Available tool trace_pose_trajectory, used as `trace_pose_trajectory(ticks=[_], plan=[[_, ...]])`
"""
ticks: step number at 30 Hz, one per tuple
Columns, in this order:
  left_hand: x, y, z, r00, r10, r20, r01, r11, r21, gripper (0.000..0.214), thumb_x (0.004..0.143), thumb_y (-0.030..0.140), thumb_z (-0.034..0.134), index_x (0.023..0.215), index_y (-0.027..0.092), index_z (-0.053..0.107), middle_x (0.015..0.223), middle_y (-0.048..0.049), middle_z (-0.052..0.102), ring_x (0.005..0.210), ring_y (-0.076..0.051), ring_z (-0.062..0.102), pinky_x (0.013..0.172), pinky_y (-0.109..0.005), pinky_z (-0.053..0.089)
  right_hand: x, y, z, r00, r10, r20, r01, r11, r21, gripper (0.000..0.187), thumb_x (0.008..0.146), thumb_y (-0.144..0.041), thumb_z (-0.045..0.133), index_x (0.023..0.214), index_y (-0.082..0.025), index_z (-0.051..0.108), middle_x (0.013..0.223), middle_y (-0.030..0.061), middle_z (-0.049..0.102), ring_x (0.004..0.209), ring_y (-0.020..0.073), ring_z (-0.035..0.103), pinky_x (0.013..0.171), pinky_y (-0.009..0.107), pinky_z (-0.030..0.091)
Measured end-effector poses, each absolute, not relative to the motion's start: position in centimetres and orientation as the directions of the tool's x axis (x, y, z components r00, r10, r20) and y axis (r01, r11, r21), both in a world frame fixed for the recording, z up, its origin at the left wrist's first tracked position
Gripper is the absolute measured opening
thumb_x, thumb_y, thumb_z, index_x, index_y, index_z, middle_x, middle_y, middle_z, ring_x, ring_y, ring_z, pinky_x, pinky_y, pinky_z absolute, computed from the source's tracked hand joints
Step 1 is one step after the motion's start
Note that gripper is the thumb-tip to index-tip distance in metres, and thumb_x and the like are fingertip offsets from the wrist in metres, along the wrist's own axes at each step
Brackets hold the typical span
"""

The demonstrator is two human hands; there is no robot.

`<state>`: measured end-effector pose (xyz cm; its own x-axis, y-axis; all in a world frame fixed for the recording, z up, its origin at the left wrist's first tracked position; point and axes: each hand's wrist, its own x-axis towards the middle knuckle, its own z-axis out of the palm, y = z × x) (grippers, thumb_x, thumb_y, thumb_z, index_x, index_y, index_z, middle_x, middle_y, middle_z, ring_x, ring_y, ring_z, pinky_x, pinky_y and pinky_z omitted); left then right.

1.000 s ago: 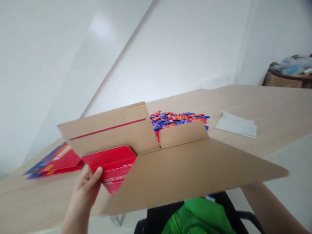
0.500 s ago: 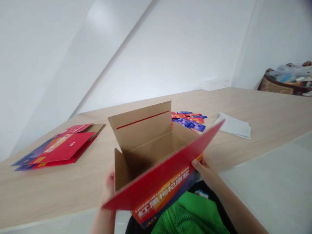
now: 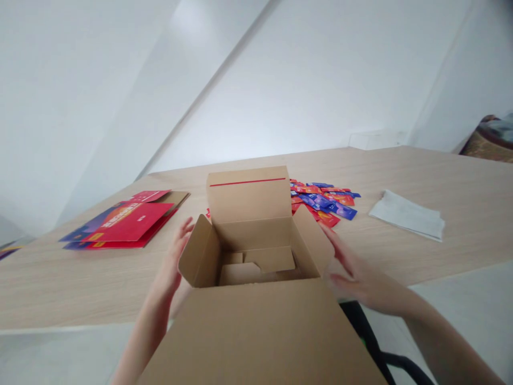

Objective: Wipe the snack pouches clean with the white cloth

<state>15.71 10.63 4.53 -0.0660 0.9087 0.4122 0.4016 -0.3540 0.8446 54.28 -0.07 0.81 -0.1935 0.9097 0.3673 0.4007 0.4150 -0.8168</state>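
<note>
Brown corrugated cardboard makes up the open box (image 3: 256,256) that stands on the pale wood-grain table (image 3: 72,283), at the table's near edge, directly in front of the person. Its wide lid panel (image 3: 260,337) lies toward the person and reaches past that edge. The back flap (image 3: 248,195) stands upright, with a thin red strip (image 3: 247,182) along its top. Loose cardboard inserts (image 3: 269,259) sit down inside the box.

The left hand (image 3: 172,256) is raised, open, with the fingers apart, just beside the left side flap (image 3: 200,254). The right hand (image 3: 352,272) is also open, with its fingers (image 3: 331,238) spread at the right side flap (image 3: 315,243). Neither hand is clamped on anything, and the two are apart, on either side of the box.

Taking the box as the clock's centre, with twelve straight ahead, flat red printed cartons (image 3: 128,222) lie at ten o'clock. A scattered pile of red and blue sachets (image 3: 324,203) lies at one o'clock, and a folded white cloth (image 3: 409,216) lies at two. Farther off at two o'clock, beyond the table, sits a woven basket (image 3: 489,144). The black frame of a chair (image 3: 372,342) shows at five o'clock, below the right forearm (image 3: 441,331).
</note>
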Motion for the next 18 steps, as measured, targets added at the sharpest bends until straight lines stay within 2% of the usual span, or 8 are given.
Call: trace_pose_trajectory(ticks=[2,4,7,9,10,13,15,18], plan=[[15.2,10.5,7.0,-0.139,0.862,0.487,0.316,-0.427,0.847,0.028,0.090,0.038,0.050,0.110,0.020,0.059,0.115,-0.0069,0.065,0.111,-0.025,0.062,0.094,-0.041,0.052,55.5,0.7,4.2,-0.106,0.864,0.491,0.376,0.492,-0.785,0.066,0.087,-0.022,0.059,0.148,-0.035,0.038,0.154,0.0057,0.041,0.138,0.0274,0.044,0.111,0.050,0.041],[15.2,9.7,10.2,-0.167,0.809,0.563,0.257,-0.516,0.817,0.019,0.083,0.030,0.052,0.099,0.023,0.059,0.106,0.0023,0.067,0.112,-0.021,0.061,0.101,-0.038,0.047,54.9,1.9,7.9,-0.023,0.784,0.621,0.311,0.596,-0.740,0.047,0.089,-0.018,0.055,0.133,-0.033,0.051,0.135,0.0050,0.058,0.126,0.0237,0.055,0.105,0.044,0.047],[16.7,8.0,14.5,0.046,0.756,0.654,0.209,-0.647,0.733,0.015,0.085,0.033,0.052,0.091,0.025,0.063,0.085,0.0083,0.069,0.093,-0.018,0.066,0.098,-0.036,0.047,51.9,4.1,11.9,-0.254,0.739,0.624,0.322,0.673,-0.666,0.033,0.092,-0.016,0.047,0.120,-0.028,0.060,0.113,0.0029,0.067,0.108,0.0196,0.064,0.096,0.038,0.051],[17.9,7.4,15.5,0.346,0.782,0.518,0.381,-0.622,0.684,0.023,0.084,0.038,0.058,0.097,0.025,0.070,0.091,0.0041,0.073,0.095,-0.021,0.067,0.096,-0.034,0.048,50.0,5.4,12.4,-0.512,0.704,0.493,0.401,0.703,-0.587,0.034,0.093,-0.016,0.042,0.119,-0.025,0.063,0.113,0.0036,0.068,0.108,0.0197,0.063,0.094,0.037,0.050],[18.3,7.3,15.3,0.493,0.790,0.365,0.484,-0.598,0.639,0.028,0.083,0.041,0.061,0.103,0.025,0.072,0.099,0.0014,0.074,0.100,-0.024,0.067,0.096,-0.034,0.048,49.5,5.8,12.0,-0.598,0.689,0.410,0.444,0.711,-0.545,0.034,0.094,-0.016,0.041,0.118,-0.024,0.064,0.114,0.0044,0.068,0.108,0.0199,0.062,0.094,0.037,0.050],[18.1,7.2,12.1,0.632,0.774,0.043,0.674,-0.575,0.463,0.034,0.087,0.047,0.059,0.114,0.029,0.072,0.115,-0.0032,0.072,0.110,-0.029,0.063,0.104,-0.041,0.045,49.5,6.4,9.0,-0.647,0.718,0.256,0.555,0.674,-0.487,0.031,0.095,-0.017,0.041,0.114,-0.021,0.065,0.113,0.0067,0.068,0.103,0.0205,0.062,0.092,0.036,0.048],[16.9,7.2,9.2,0.628,0.778,0.030,0.700,-0.581,0.415,0.033,0.093,0.046,0.051,0.109,0.028,0.073,0.118,-0.0051,0.070,0.117,-0.029,0.058,0.112,-0.046,0.036,50.2,6.2,6.5,-0.609,0.739,0.288,0.557,0.657,-0.508,0.030,0.095,-0.016,0.040,0.108,-0.020,0.066,0.110,0.0076,0.067,0.103,0.0208,0.060,0.093,0.038,0.045],[14.8,7.1,5.9,0.660,0.749,0.069,0.580,-0.565,0.586,0.046,0.098,0.056,0.035,0.108,0.027,0.069,0.143,-0.0054,0.050,0.143,-0.029,0.031,0.118,-0.047,0.025,50.7,5.8,4.1,-0.581,0.720,0.380,0.505,0.684,-0.526,0.034,0.098,-0.016,0.034,0.090,-0.020,0.067,0.100,0.0067,0.066,0.103,0.0208,0.055,0.097,0.041,0.039]])
